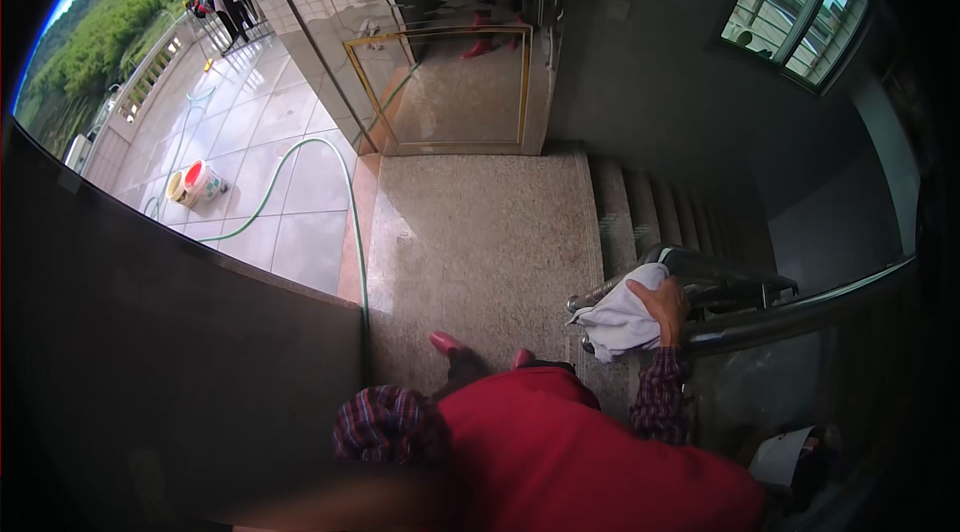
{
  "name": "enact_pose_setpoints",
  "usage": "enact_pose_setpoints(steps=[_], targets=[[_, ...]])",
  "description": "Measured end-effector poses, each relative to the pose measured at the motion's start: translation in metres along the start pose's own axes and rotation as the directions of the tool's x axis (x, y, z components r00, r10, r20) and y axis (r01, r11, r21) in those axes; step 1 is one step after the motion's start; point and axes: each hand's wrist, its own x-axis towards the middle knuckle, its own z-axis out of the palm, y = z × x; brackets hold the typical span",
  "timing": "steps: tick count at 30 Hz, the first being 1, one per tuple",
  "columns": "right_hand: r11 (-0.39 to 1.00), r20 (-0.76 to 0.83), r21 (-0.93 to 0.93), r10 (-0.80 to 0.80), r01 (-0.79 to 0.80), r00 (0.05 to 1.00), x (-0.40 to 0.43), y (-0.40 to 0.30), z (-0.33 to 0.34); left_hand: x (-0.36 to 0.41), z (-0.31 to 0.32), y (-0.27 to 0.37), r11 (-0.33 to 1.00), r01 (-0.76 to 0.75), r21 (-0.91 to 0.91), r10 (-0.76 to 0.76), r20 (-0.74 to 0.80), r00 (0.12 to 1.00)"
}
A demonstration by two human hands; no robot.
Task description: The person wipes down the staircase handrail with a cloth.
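A white cloth [622, 314] is draped over the metal stair handrail [739, 337], at its upper end by the landing. My right hand [664, 303] presses on the cloth from the right, thumb over it and fingers largely hidden behind the rail. A plaid sleeve covers that forearm. At the lower left, the other plaid sleeve [390, 423] is bent close to my red apron [570, 449]. A blurred, skin-coloured shape beside it, close to the camera, seems to be my left arm or hand [337, 506]; its fingers cannot be made out.
Stairs [652, 213] descend beyond the stone landing [480, 224]. A green hose [352, 194] crosses the doorway from the tiled terrace [307, 247], where buckets [196, 179] stand. A dark wall bounds the left. A white object [780, 457] lies at the lower right.
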Motion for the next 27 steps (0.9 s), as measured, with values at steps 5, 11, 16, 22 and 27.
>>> enact_pose_setpoints(steps=[5,11,16,22,27], targets=[[1.0,-0.003,-0.019,0.009,-0.009,1.0,0.003,0.004,0.002,-0.002,0.003,0.0,0.994,0.004,-0.111,-0.007,-0.025,1.0],[0.999,-0.011,0.007,-0.039,0.039,0.999,0.0,0.002,0.003,0.0,0.011,0.011,0.982,0.075,-0.171,-0.097,-0.126,0.987],[1.0,0.003,-0.002,-0.017,0.017,1.0,0.001,0.0,0.003,-0.003,0.014,0.012,0.99,0.038,-0.132,-0.065,-0.206,0.976],[1.0,-0.001,0.031,-0.002,0.002,1.0,0.001,0.009,0.001,0.003,0.011,0.005,0.999,-0.015,-0.04,0.01,-0.136,0.991],[1.0,-0.014,0.023,-0.021,0.022,1.0,0.002,-0.003,0.001,0.003,0.012,0.012,0.999,0.042,-0.004,-0.042,-0.147,0.988]])
